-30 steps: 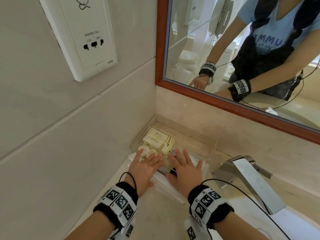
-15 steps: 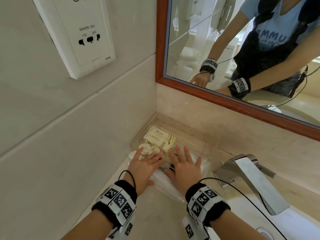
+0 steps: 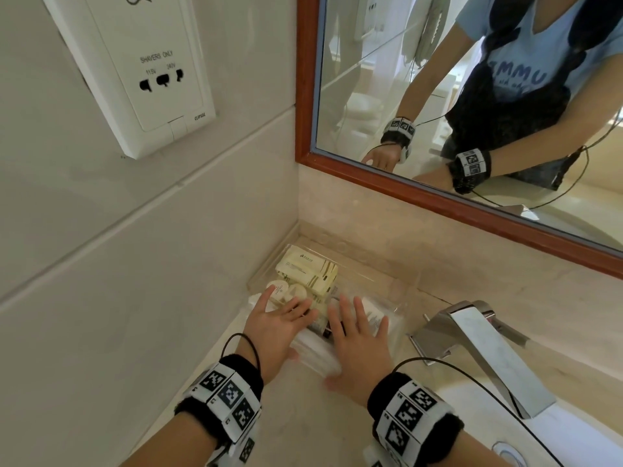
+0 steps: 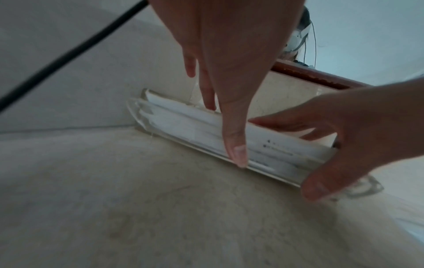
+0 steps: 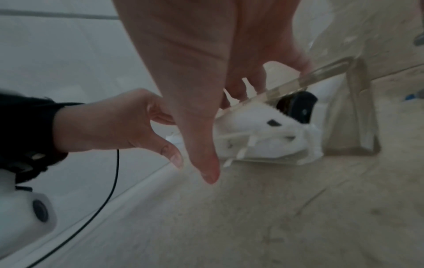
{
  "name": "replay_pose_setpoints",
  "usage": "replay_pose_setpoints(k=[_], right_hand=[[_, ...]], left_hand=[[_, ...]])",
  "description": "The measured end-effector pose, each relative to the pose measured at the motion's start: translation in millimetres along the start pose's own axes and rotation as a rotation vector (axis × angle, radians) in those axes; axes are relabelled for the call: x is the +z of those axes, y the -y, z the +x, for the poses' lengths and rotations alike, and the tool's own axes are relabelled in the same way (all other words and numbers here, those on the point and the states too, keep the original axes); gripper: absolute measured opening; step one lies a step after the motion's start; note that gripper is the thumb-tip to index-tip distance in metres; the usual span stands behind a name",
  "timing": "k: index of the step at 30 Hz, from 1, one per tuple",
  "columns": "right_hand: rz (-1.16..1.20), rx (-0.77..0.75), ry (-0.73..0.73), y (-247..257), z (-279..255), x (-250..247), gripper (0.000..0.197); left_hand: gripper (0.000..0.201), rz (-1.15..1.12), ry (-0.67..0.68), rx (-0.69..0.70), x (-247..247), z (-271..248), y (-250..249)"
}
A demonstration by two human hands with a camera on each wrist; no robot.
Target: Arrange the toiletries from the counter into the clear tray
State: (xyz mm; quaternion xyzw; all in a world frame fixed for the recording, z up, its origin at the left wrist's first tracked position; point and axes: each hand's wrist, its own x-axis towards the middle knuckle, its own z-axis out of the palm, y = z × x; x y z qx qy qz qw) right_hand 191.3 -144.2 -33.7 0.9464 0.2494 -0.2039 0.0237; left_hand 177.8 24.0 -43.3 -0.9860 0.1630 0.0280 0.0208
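Note:
A clear tray (image 3: pixel 377 281) sits in the counter's corner against the wall. It holds cream boxes (image 3: pixel 306 267), round white caps (image 3: pixel 279 289) and long white packets (image 3: pixel 313 355) along its near side. My left hand (image 3: pixel 279 328) and right hand (image 3: pixel 357 345) lie side by side over the tray's near half, fingers straight and spread on the contents. In the left wrist view the left hand (image 4: pixel 229 72) has its thumb down against the near wall (image 4: pixel 270 169), over the white packets (image 4: pixel 183 123). In the right wrist view the right hand (image 5: pixel 206 72) reaches over the rim (image 5: pixel 321 72); a dark item (image 5: pixel 300 107) lies inside.
A chrome faucet (image 3: pixel 485 345) stands just right of the tray, with the white basin (image 3: pixel 573 439) below it. A wood-framed mirror (image 3: pixel 438 96) runs along the back wall. A shaver socket (image 3: pixel 148 72) is on the left wall. Bare beige counter (image 3: pixel 303 416) lies under my wrists.
Both hands stay flat over the near half of the tray. The tray and its contents have not visibly moved; only the head view has shifted slightly.

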Motion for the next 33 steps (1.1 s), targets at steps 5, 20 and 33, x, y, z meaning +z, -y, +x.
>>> replay_pose_setpoints(k=[5,20,33], right_hand=[[-0.036,0.004,-0.017,-4.3,-0.3,-4.1,0.1],[-0.082,-0.065,-0.283,-28.1,19.8,10.1,0.087],[-0.011,-0.083,-0.089,-29.9,-0.5,-25.3,0.064]], left_hand=[[0.087,0.0,-0.017,-0.004,11.6,4.1,-2.7],[0.052,-0.016,-0.168,-0.062,11.1,24.4,-10.9],[0.051,0.006,0.065,-0.183,-22.9,18.0,-26.0]])
